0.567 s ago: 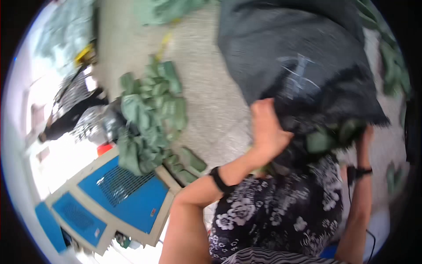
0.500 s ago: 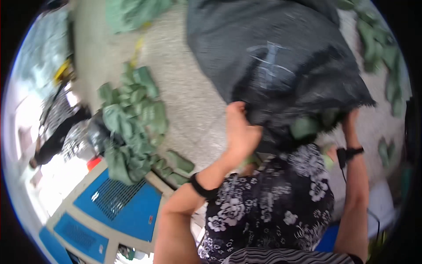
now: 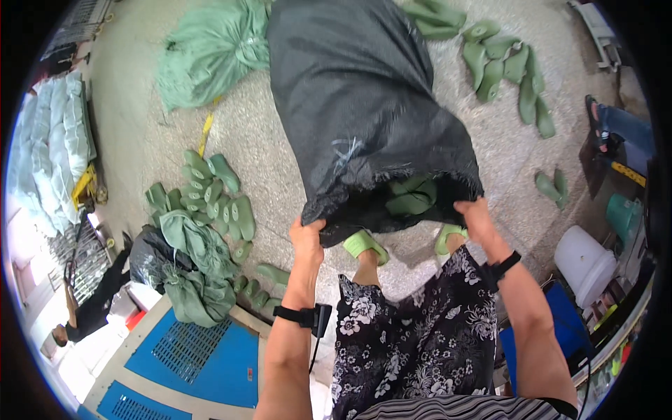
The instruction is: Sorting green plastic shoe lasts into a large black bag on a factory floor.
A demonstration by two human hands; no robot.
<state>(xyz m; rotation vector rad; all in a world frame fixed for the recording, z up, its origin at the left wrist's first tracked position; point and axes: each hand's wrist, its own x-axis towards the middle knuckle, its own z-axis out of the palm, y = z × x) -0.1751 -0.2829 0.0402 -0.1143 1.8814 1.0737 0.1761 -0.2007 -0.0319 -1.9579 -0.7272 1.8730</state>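
Note:
A large black woven sack (image 3: 371, 91) lies on the floor in front of me, its frayed mouth facing me and spread wide. My left hand (image 3: 306, 236) is closed on the left corner of the mouth, and my right hand (image 3: 476, 215) grips the right edge. Inside the opening a few green shoe lasts (image 3: 411, 196) show; the deeper contents are hidden. Just below the sack's rim are my feet in light green slippers (image 3: 365, 246).
On the left floor lie several green shoe lasts (image 3: 218, 203) beside crumpled green sacks (image 3: 199, 259); more lasts (image 3: 498, 59) lie at the far right. A full green sack (image 3: 206, 52) touches the black one. A blue-panelled machine (image 3: 189, 357) stands near left, a white bucket (image 3: 584, 264) at right.
The sack's mouth has been pulled wider and now faces me. My left hand has moved left and down, my right hand inward to the left. The lasts inside show more clearly.

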